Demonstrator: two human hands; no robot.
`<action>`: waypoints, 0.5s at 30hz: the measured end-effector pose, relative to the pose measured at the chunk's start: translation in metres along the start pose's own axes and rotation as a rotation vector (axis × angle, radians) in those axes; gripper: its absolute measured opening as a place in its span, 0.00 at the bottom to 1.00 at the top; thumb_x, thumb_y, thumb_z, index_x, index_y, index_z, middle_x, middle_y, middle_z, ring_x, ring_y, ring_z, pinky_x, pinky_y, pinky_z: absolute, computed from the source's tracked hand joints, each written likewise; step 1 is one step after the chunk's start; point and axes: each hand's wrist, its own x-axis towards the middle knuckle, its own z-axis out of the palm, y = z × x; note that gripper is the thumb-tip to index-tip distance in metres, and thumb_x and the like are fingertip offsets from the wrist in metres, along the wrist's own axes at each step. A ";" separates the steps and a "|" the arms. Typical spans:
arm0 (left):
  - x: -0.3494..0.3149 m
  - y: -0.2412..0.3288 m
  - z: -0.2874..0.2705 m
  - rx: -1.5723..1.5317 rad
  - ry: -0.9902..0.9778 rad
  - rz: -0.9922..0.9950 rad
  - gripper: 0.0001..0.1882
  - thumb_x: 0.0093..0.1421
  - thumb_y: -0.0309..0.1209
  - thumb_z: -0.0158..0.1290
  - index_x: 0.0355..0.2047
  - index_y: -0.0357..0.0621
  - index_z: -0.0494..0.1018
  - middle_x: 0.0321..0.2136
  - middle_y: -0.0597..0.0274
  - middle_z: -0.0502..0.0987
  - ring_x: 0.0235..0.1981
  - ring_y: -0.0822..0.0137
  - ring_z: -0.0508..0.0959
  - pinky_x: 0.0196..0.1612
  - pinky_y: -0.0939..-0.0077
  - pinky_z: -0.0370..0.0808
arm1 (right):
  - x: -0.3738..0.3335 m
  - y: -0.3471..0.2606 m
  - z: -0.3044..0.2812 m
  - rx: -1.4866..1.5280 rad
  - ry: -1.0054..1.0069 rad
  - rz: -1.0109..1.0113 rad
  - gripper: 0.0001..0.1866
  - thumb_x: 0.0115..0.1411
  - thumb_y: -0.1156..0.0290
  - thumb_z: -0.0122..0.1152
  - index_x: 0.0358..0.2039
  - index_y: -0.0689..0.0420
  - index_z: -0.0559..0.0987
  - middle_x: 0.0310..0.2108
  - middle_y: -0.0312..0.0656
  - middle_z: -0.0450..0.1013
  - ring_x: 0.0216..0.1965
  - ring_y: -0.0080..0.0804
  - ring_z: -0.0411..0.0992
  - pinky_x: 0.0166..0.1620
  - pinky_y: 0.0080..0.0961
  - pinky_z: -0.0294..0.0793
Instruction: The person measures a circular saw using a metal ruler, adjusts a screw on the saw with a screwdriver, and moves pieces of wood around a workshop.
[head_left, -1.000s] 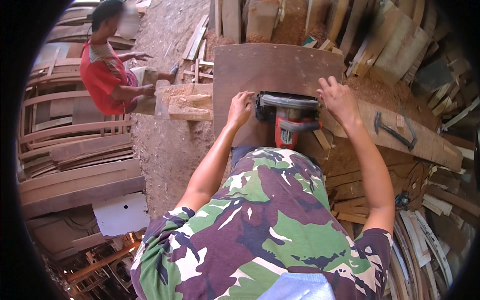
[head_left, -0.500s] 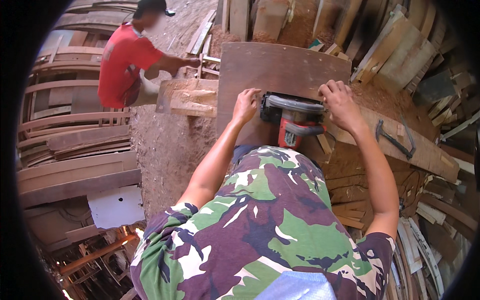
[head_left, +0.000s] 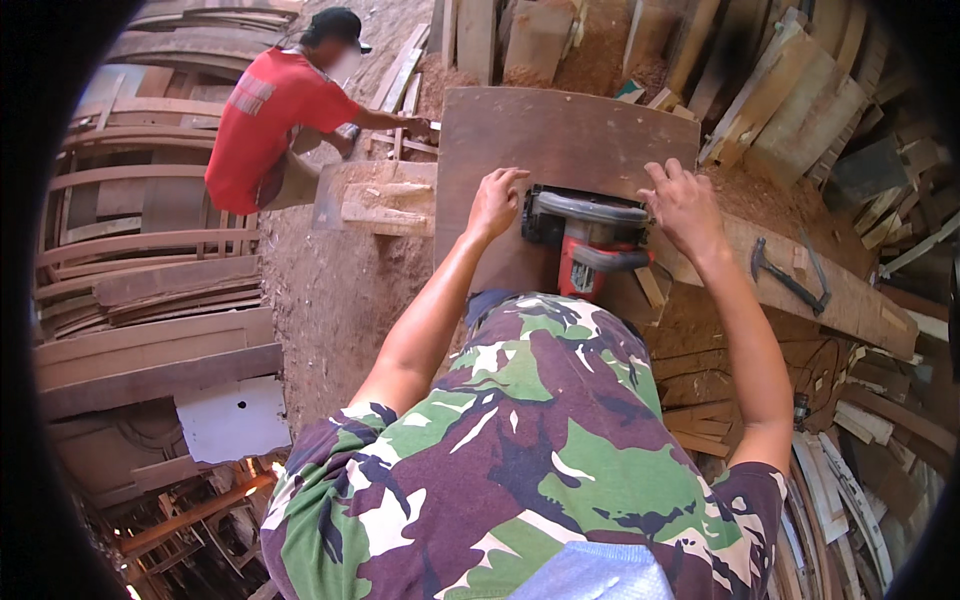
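Observation:
A circular saw [head_left: 585,215] with a red and black body and grey guard lies on a broad brown wooden board [head_left: 570,125] in front of me. My left hand [head_left: 494,205] is just left of the saw, its fingers bent and pointing right, with nothing visible in them. Over the saw's right end is my right hand [head_left: 685,208], fingers bent and apart. Whether its fingertips touch the saw is hard to make out. Neither hand is wrapped round the saw's handle [head_left: 615,261].
A person in a red shirt [head_left: 268,125] and dark cap crouches at the far left, reaching toward wood strips. A bow-shaped tool [head_left: 790,280] rests on the long timber [head_left: 860,310] at right. Stacked curved wood pieces [head_left: 150,240] line the left; planks [head_left: 790,100] lean at far right.
The person in red has leaned forward to the right, their hand now closer to the board. My right hand's fingers have loosened a little. The saw has stayed in place.

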 end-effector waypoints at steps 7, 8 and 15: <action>0.034 0.036 -0.001 0.036 -0.153 0.190 0.20 0.66 0.26 0.59 0.59 0.49 0.82 0.56 0.49 0.82 0.63 0.43 0.78 0.68 0.50 0.74 | -0.004 -0.006 0.000 -0.003 0.058 -0.015 0.17 0.67 0.71 0.65 0.55 0.53 0.77 0.54 0.46 0.71 0.57 0.50 0.73 0.59 0.51 0.72; 0.042 0.042 0.001 0.042 -0.186 0.216 0.20 0.65 0.28 0.61 0.58 0.49 0.83 0.54 0.51 0.83 0.62 0.43 0.79 0.68 0.49 0.75 | -0.004 -0.007 0.001 0.002 0.014 0.029 0.17 0.66 0.72 0.65 0.55 0.53 0.77 0.55 0.47 0.71 0.57 0.51 0.72 0.60 0.52 0.72; 0.098 0.078 0.040 0.253 -0.509 0.539 0.19 0.62 0.33 0.66 0.55 0.49 0.83 0.54 0.53 0.84 0.61 0.47 0.80 0.66 0.51 0.77 | -0.013 0.001 0.006 0.065 0.149 -0.018 0.17 0.65 0.79 0.66 0.53 0.55 0.77 0.53 0.49 0.73 0.52 0.54 0.78 0.53 0.51 0.79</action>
